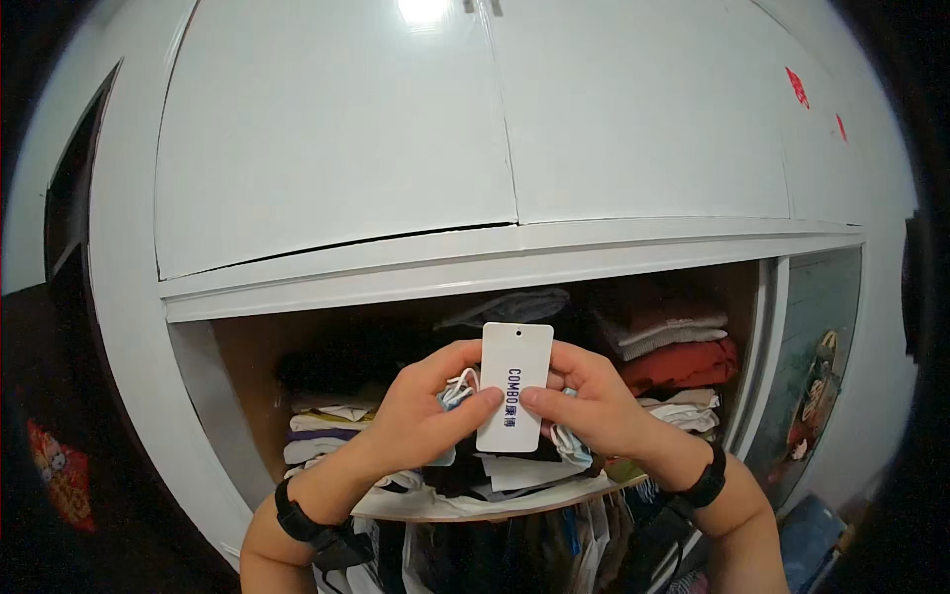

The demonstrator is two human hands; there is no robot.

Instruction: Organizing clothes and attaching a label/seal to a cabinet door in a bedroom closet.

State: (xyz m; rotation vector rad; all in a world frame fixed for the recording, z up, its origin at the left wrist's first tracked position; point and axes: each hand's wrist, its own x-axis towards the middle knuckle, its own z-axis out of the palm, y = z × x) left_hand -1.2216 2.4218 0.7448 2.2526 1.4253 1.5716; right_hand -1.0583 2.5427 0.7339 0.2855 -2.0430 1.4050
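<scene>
My left hand (427,408) and my right hand (597,405) hold a white hang tag (517,386) upright between them, both thumbs pressed on its face. The tag has a small hole near its top edge and bears printed blue writing. White looped cords and a light-blue item (453,395) show by the left fingers. Another light-blue item with white loops (570,444) sits under the right fingers. These may be face masks; the hands hide most of them. Behind and below the tag are dark and white folded clothes (519,472) on the wardrobe shelf.
Folded clothes (323,449) are stacked at the shelf's left, with a red garment (686,364) among those at right. Hanging clothes (519,549) fill the space under the shelf edge (460,508). White cupboard doors (334,148) rise above; a sliding-door panel (813,356) stands at right.
</scene>
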